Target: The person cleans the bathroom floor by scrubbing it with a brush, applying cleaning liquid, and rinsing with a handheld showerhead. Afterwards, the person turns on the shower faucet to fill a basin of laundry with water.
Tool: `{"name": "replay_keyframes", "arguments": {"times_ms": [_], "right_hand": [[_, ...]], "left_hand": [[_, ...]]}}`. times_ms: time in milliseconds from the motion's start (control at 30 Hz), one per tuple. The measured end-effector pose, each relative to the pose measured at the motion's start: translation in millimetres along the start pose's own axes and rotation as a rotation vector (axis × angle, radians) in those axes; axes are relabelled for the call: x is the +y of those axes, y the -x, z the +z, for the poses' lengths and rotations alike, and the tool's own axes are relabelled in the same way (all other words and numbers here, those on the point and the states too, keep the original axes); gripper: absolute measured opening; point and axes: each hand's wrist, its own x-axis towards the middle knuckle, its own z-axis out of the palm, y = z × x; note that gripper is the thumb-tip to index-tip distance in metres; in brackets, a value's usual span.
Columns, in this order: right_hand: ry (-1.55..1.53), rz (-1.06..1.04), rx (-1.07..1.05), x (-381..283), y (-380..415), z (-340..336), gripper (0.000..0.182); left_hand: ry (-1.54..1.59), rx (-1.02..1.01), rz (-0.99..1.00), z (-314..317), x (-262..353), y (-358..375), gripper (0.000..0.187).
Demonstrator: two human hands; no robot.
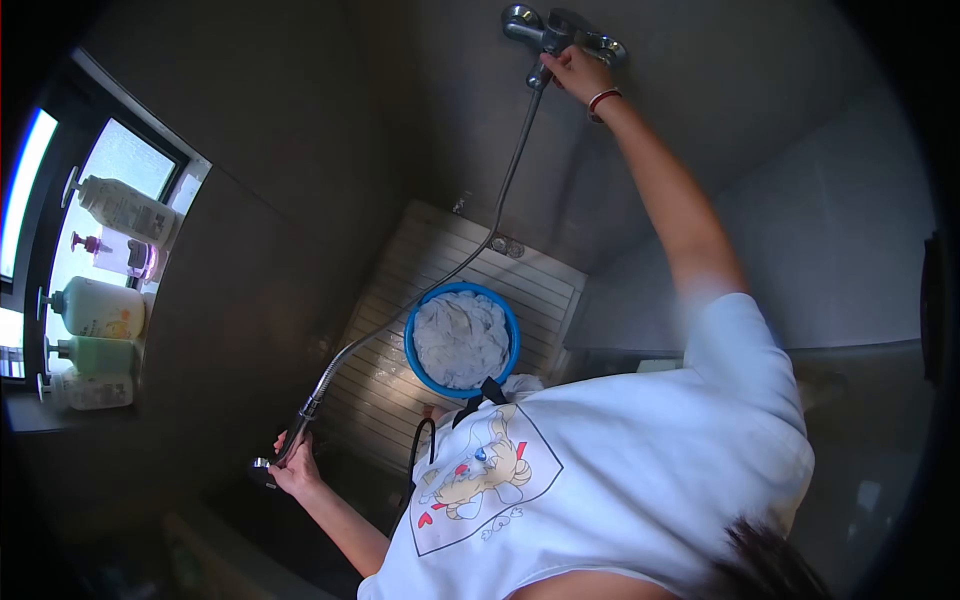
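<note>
Your right hand (578, 70) is up at the wall, arm stretched out full, fingers closed around the tap (540, 30). There's a red band (603, 98) on that wrist. Your left hand (295, 468) is low, at the left, wrapped around the handle of the shower head (262, 470). So both hands are gripping, neither one loose.

The hose (500, 200) drops from the tap, crosses the wall and the floor, then curves down into your left hand. It passes just left of the basin (412, 320) without touching it, as far as you can see from here.

That basin is blue and round. It sits on the slatted floor (540, 285) right in front of your white shirt (640, 470), between your 2 arms. Inside is a heap of crumpled white cloth (460, 340), filling it nearly to the rim. Whether there's water in with the cloth, you can't tell.

Off to your left, the sill (60, 415) by the window carries 5 pump bottles in a row: 1 white (125, 207), 1 clear and pinkish (120, 252), 1 cream (95, 308), 1 green (95, 355) and 1 pale (90, 390). All 5 are well apart from the shower head. How full they are can't be made out against the light.
</note>
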Motion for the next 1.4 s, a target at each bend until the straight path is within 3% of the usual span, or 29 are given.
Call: {"name": "replay_keyframes", "arguments": {"times_ms": [100, 133, 233, 267, 300, 367, 400, 467, 633, 767, 867, 1100, 1233, 1333, 1400], "right_hand": [[-0.293, 0.293, -0.056, -23, 6, 5, 0.057], [-0.244, 0.305, -0.063, -28, 3, 8, 0.062], [0.034, 0.236, -0.161, -6, -27, 31, 0.055], [0.138, 0.144, 0.049, -27, -10, 25, 0.024], [0.181, 0.159, -0.017, -31, -12, 25, 0.028], [0.215, 0.187, -0.021, 3, -49, 56, 0.03], [-0.076, 0.334, -0.117, 39, -84, 73, 0.03], [0.188, 0.27, -0.063, 34, -82, 94, 0.033], [0.269, 0.031, 0.151, 155, -153, 212, 0.05], [0.143, 0.337, -0.053, 150, -141, 217, 0.046], [0.149, 0.373, -0.085, 137, -138, 214, 0.044], [0.153, 0.429, -0.169, 120, -130, 209, 0.041], [-0.006, 0.653, -0.125, 89, -117, 197, 0.04], [0.22, 0.405, -0.243, 131, -117, 203, 0.039], [0.21, 0.369, -0.214, 148, -103, 200, 0.038]], "left_hand": [[0.026, 0.031, -0.032, 0, 5, -9, 0.053], [0.042, 0.035, -0.04, 1, 4, -9, 0.054], [-0.056, -0.003, 0.019, -1, 10, -14, 0.05], [-0.054, -0.007, -0.004, -3, 15, -16, 0.049], [-0.056, -0.027, -0.021, -6, 20, -17, 0.048], [-0.064, 0.033, 0.069, -2, 8, 0, 0.049], [-0.072, 0.037, 0.099, -6, 10, 4, 0.049], [-0.092, 0.009, 0.121, -13, 17, -2, 0.05], [-0.12, 0.046, 0.214, -22, 27, 4, 0.052], [-0.129, 0.012, 0.239, -30, 34, -1, 0.053], [-0.095, 0.068, 0.295, -32, 31, -1, 0.053], [0.009, 0.045, 0.181, -35, 33, -5, 0.053], [0.058, -0.001, 0.197, -28, 20, 6, 0.053], [0.063, -0.079, 0.157, -30, 21, 5, 0.053], [0.033, -0.069, 0.176, -30, 24, 0, 0.054]]}}
